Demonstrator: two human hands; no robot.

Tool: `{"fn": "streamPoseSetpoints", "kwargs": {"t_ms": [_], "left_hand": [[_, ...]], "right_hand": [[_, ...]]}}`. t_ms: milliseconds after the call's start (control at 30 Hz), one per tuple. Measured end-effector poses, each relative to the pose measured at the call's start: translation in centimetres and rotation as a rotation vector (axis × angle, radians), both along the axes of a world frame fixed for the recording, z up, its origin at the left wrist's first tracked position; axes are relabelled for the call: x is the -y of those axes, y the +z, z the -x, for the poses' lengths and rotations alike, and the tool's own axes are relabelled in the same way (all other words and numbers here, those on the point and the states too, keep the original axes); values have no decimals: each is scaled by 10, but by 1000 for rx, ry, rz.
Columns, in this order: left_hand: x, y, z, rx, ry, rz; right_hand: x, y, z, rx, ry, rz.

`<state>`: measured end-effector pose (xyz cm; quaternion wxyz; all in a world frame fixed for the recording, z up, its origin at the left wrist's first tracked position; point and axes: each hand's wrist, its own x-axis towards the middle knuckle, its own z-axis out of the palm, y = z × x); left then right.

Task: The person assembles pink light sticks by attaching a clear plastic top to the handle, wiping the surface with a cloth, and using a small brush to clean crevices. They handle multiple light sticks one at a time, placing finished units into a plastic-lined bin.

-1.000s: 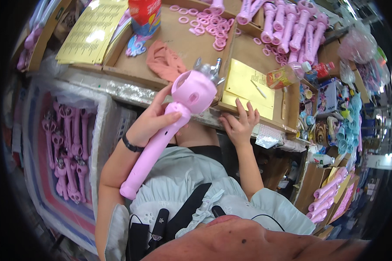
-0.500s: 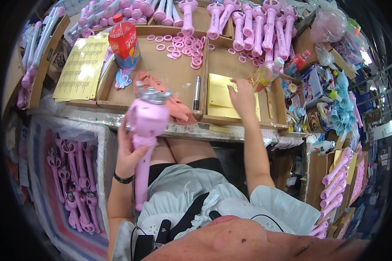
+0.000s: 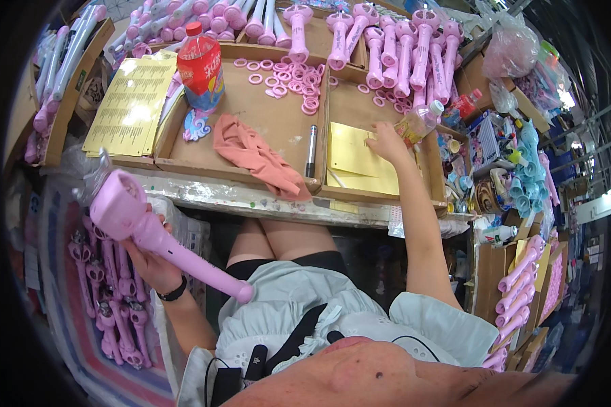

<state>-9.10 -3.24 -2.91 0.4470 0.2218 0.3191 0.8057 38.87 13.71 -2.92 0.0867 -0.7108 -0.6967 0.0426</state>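
Our left hand (image 3: 154, 270) is gripping a pink wand (image 3: 175, 255), likely for balance; our right hand (image 3: 389, 142), grip unclear, is overlapping yellow sheets (image 3: 348, 149).

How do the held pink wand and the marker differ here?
The pink wand is thick with a bulky head; the marker is slim. The wand is mostly pink, the marker silver and black. The left hand holds the wand; the marker lies in the tray. Both are long.

A person's left hand (image 3: 153, 261) holds a pink wand (image 3: 183, 258) as the right hand (image 3: 388, 142) reaches over yellow sheets (image 3: 352, 157) in a cardboard tray (image 3: 344, 100).
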Motion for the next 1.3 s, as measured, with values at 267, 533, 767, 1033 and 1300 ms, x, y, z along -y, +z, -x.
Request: {"fn": "streamPoseSetpoints", "kwargs": {"t_ms": [267,533,767,1033,1300], "left_hand": [[6,-12,7,300,-478,-214],[-1,-10,-2,270,-553,-155],[5,-5,-5,157,-535,-126],[9,0,-3,106,-535,-82],[8,5,-11,73,-496,-70]], "right_hand": [[16,9,-19,-282,-282,-1112],[-16,-1,-2,-896,-49,-521],[-22,-7,41,-874,243,-253],[-36,-8,-48,-249,67,254],[-26,6,-27,160,163,120]]}}
